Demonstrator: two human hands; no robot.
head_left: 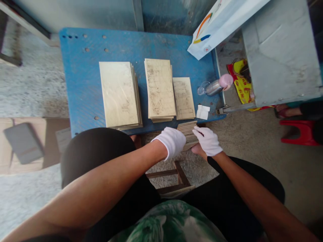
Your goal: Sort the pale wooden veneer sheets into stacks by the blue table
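A big pile (119,94), a middle pile (160,89) and a small pile (184,99) were laid on the blue counter (80,80). Just off its near edge, a stack of boards (186,127) was touched by the left hand (173,141) and the right hand (208,139). Both were curled; whether boards were gripped could not be told. Work on the stack seemed unfinished.

Plate bundle (187,128) before table (82,74); plate stacks (119,94) on table; bottle (215,87) right of them; bag (224,25) behind bottle.
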